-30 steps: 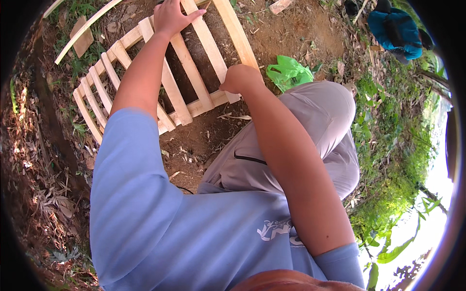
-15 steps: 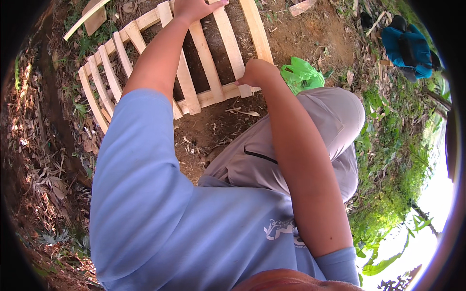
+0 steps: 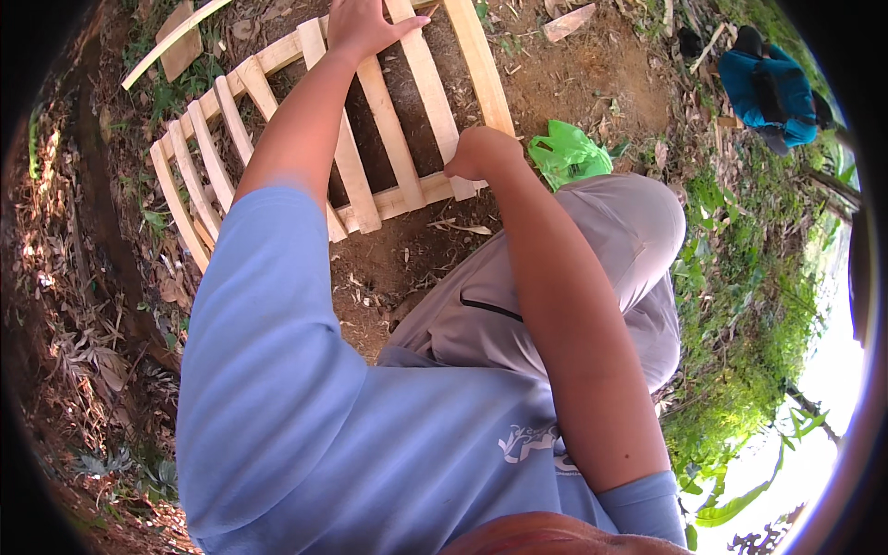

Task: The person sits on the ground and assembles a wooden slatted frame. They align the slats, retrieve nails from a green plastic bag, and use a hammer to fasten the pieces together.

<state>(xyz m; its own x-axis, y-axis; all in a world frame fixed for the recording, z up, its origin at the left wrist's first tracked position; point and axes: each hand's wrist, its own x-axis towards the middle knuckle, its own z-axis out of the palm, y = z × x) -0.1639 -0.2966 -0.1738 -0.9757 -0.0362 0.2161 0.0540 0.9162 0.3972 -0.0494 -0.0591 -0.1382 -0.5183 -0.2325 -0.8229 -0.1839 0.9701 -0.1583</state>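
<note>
A pale wooden slatted frame (image 3: 382,205), with slats laid across two long rails, lies on the ground ahead of me. My left hand (image 3: 363,30) rests at its far rail, thumb stretched out to the side against a wooden slat (image 3: 427,88). The top edge of the picture cuts off that hand's other fingers. At the near end of the same slat, my right hand (image 3: 483,154) is closed, its fingers curled around the slat's end by the near rail. The outermost slat (image 3: 483,69) lies just right of it.
A green plastic bag (image 3: 566,154) sits on the soil beside my bent right knee (image 3: 638,217). Farther right lies a teal and black bag-like bundle (image 3: 770,97). Loose wood pieces (image 3: 570,22) and a thin strip (image 3: 176,42) lie around the frame. Plants grow at right.
The view has shifted slightly, so the frame and my hands sit a little lower. Both hands stay at the same slat, and the right fingers look more tightly curled.
</note>
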